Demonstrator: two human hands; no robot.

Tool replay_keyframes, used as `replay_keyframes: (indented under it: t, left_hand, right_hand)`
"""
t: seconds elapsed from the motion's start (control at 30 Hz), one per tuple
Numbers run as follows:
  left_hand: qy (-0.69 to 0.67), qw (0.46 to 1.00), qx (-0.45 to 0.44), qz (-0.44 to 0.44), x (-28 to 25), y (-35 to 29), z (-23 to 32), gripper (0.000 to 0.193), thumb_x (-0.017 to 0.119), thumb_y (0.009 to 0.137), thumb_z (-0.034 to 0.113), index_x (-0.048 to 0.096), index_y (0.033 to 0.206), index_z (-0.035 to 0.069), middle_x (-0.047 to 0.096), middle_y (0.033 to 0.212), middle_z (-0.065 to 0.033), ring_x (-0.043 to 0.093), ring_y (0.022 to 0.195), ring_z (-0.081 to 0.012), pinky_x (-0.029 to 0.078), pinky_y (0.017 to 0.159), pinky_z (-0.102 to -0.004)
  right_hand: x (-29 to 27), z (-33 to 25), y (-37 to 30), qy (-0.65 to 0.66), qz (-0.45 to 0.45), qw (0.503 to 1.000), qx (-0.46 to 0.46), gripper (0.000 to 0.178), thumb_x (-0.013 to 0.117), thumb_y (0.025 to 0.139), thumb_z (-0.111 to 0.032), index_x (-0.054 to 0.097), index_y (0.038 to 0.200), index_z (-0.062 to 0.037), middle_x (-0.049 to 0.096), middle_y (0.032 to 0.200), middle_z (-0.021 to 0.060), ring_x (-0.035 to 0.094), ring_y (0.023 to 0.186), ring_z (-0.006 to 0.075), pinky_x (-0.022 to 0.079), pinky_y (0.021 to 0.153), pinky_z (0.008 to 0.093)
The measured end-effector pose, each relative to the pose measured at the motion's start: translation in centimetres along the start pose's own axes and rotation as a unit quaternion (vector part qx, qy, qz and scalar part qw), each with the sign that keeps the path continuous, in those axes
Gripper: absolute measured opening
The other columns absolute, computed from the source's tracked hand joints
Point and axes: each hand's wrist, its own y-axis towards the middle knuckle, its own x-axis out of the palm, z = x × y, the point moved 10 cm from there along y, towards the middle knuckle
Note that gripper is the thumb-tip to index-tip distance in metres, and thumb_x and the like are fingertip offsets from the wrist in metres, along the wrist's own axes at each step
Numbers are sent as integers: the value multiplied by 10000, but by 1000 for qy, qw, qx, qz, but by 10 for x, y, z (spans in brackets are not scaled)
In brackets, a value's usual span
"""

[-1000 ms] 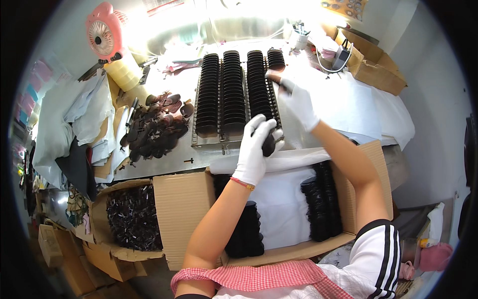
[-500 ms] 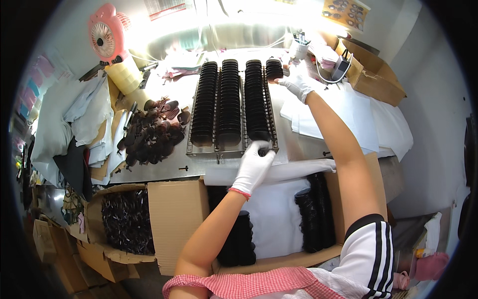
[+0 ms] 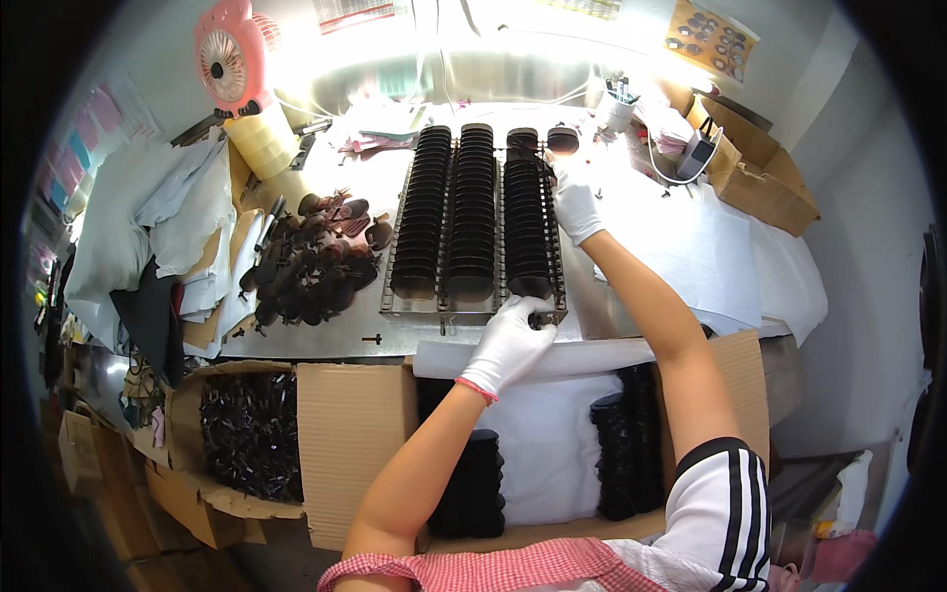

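Note:
A metal rack stands on the table with three long rows of dark lenses standing on edge. My left hand, in a white glove, is at the front end of the right-hand row. Its fingers are curled at the rack's front edge; a dark spot shows between them, too small to name. At the far end of that row is my right hand, also gloved. Its fingers close around a dark lens; whether more lenses sit behind it is hidden.
Left of the rack lies a heap of loose dark lenses. A pink fan stands behind it. White sheets lie to the right, near a cardboard box. Below the table edge, an open carton holds dark stacks and white cloth.
My right hand has drawn slightly nearer and turned, and the lens in it now shows more of its face. My left hand stays at the row's front end. The whole view has shifted a little.

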Motion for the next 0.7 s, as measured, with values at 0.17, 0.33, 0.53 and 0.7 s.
replay_keyframes:
  t: [0.17, 0.33, 0.53, 0.7]
  left_hand:
    - [-82, 996, -11, 20, -1, -3, -1, 308, 688, 840, 163, 682, 1116, 27, 675, 1012, -104, 649, 874, -180, 526, 800, -292]
    - [-293, 951, -53, 82, -21, -11, 8, 196, 659, 877, 68, 669, 1072, 51, 650, 820, -14, 571, 645, -50, 488, 576, -209]
    - [-395, 880, 43, 260, -99, -20, 26, 468, 721, 898, 69, 560, 1335, 31, 625, 1015, -2, 567, 762, -42, 502, 638, -197]
    - [-376, 876, 82, 292, -133, -31, 16, 234, 770, 866, 95, 674, 1074, 44, 688, 939, 6, 614, 817, -60, 508, 735, -221]
  right_hand:
    - [-19, -23, 7, -45, 52, 990, -127, 401, 482, 948, -31, 566, 1341, -32, 694, 969, 225, 683, 754, 346, 557, 686, 419]
    - [-69, -20, 9, 286, 13, 951, 114, 361, 572, 961, -68, 592, 1315, 1, 721, 1010, 126, 712, 898, 191, 576, 787, 312]
    - [-86, -132, -71, 740, -230, 590, 227, 398, 504, 911, 65, 526, 1309, 73, 617, 1243, 173, 650, 1152, 290, 610, 857, 322]
    - [-58, -194, -114, 707, -334, 542, 308, 295, 611, 919, 19, 577, 1213, 9, 631, 1087, 53, 654, 1010, 170, 605, 880, 361]
